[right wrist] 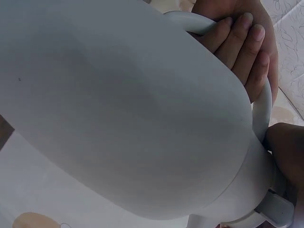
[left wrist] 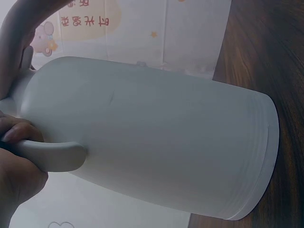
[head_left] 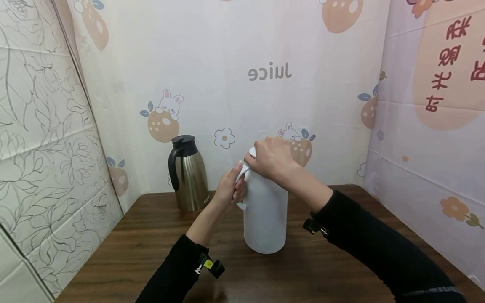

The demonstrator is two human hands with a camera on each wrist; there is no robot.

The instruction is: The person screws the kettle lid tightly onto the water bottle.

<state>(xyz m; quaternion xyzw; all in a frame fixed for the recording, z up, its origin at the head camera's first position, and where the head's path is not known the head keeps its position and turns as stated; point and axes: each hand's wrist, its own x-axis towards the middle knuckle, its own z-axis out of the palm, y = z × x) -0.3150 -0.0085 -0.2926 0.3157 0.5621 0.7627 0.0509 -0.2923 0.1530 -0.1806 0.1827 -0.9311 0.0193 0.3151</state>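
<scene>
A white vacuum jug (head_left: 265, 214) stands on the table, slightly left of my right arm. My left hand (head_left: 229, 187) grips its curved side handle (left wrist: 57, 156), thumb on top and pointing up; in the right wrist view its curled fingers (right wrist: 247, 52) pass through the handle loop. From above, my right hand (head_left: 273, 158) grips the jug's lid (head_left: 252, 152), fingers bent over it and hiding most of it. A small spout-like part (right wrist: 275, 209) shows at the jug's top in the right wrist view.
A gold metal vacuum jug (head_left: 193, 181) with black lid and handle stands behind and to the left on the dark wooden table (head_left: 151, 235). Patterned cloth (head_left: 227, 101) hangs close behind the table, with more cloth at both sides.
</scene>
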